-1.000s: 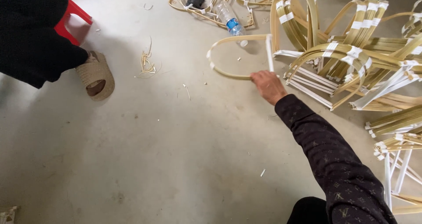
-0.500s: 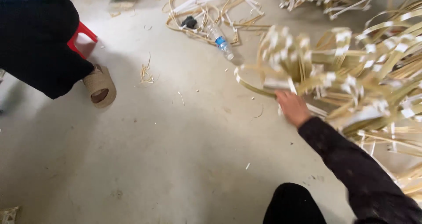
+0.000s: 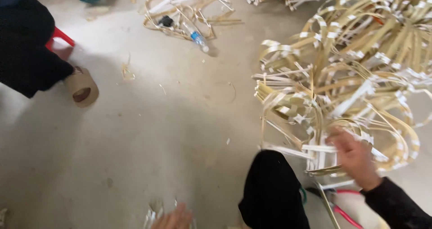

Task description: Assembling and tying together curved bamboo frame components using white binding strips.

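Head view, looking down at a concrete floor. The right hand, blurred, reaches into a pile of bent bamboo-strip frames bound with white tape; its fingers rest among the strips at the near edge of the pile, but whether they pinch a strip cannot be told. The left hand shows only partly at the lower edge, fingers loosely spread beside a small pale, blurred object. The person's dark-clothed knee lies between the two hands. At far left, a roll of brown tape lies beside another person's dark garment. A clear plastic bottle rests among loose frames at top.
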